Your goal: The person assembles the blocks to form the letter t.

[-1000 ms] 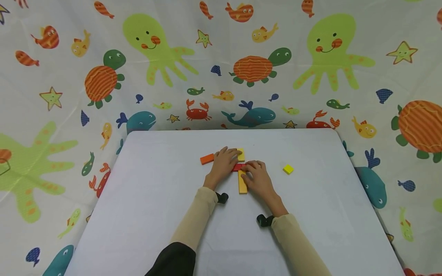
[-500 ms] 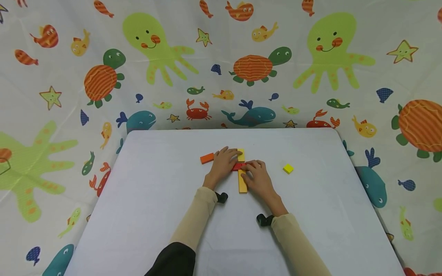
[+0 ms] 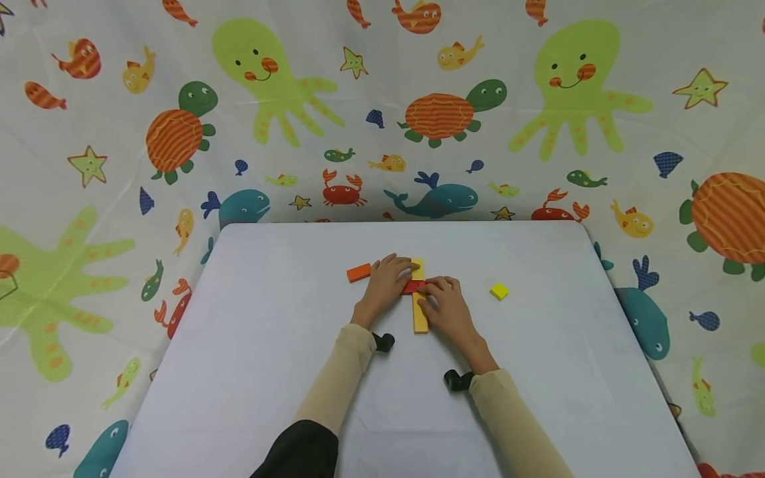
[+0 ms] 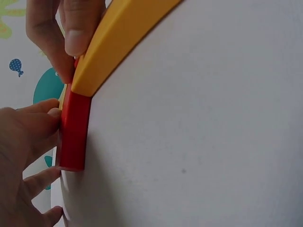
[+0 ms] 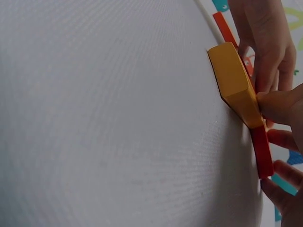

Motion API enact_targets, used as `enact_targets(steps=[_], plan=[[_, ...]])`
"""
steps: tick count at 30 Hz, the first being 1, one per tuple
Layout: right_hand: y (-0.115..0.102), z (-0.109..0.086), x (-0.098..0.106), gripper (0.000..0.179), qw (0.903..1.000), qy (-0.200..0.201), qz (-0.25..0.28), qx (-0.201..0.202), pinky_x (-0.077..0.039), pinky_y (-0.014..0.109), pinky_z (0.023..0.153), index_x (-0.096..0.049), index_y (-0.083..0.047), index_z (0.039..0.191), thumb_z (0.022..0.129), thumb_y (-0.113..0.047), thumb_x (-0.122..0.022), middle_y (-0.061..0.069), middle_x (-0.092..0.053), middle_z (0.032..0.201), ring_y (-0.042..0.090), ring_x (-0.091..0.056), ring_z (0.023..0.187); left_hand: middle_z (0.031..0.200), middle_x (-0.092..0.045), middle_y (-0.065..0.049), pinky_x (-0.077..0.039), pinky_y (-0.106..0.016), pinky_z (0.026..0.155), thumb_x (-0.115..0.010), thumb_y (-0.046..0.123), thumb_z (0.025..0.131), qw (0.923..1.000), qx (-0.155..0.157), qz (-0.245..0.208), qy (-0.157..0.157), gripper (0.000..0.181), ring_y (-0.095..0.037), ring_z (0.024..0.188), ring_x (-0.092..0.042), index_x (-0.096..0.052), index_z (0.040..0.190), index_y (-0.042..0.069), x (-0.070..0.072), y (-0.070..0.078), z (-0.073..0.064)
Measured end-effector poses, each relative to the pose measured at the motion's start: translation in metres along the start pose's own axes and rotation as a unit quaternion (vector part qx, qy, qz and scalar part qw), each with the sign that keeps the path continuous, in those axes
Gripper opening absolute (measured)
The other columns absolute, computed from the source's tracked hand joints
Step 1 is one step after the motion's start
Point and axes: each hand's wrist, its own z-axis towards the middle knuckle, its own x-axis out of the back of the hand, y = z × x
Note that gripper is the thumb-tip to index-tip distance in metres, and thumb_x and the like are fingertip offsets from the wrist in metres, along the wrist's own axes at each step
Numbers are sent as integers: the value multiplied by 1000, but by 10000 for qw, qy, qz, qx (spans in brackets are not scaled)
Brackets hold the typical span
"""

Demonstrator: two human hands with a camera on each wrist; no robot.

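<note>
- The red block [image 3: 413, 287] lies crosswise on the worktop, directly under both hands' fingertips; the left hand [image 3: 387, 282] meets it at its left end, the right hand [image 3: 449, 307] at its right end.
- The left grip is bent round that left end, holding it with the fingertips; one finger reaches on to the far yellow block [image 3: 418, 273], which stands just beyond the red one.
- The right grip curls its fingers round the right end of the red block, while the thumb presses against the amber bar [image 3: 421, 320]; this bar runs back toward the person, its far end against the middle of the red block.
- An orange block [image 3: 359, 273] lies just left of the left hand; a small lemon-yellow block [image 3: 499, 291] sits apart, to the right.
- The worktop [image 3: 269, 372] is plain white with rounded far corners; behind and at the sides hangs a white cloth [image 3: 335, 40] printed with octopuses, turtles, whales and crabs; both arms wear beige sleeves [image 3: 514, 411], with a black device [image 3: 459, 381] at each wrist.
- The red block is glossy and straight-edged; the amber bar is longer, smooth and slightly rounded at its edges.
</note>
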Motion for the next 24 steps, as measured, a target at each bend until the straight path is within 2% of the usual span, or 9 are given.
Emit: enact_targets(steps=[10, 24], plan=[[-1, -1, 0, 27, 10000, -3, 54, -24, -44, 56, 116, -74, -11, 123, 99, -23, -73, 11, -63, 137, 39, -43, 139, 151, -61, -1, -23, -67, 126, -59, 29, 107, 10000, 10, -50, -37, 32, -31, 154, -39, -68, 138, 26, 1, -1, 0], [-1, 0, 1, 27, 10000, 17, 62, -2, -43, 55, 117, -74, -11, 122, 99, -23, -73, 11, -63, 137, 39, -43, 138, 150, -62, -1, -22, -67, 126, -59, 29, 107, 9999, 10, -133, 77, 31, -30, 153, -40, -68, 137, 26, 0, 0, 1]])
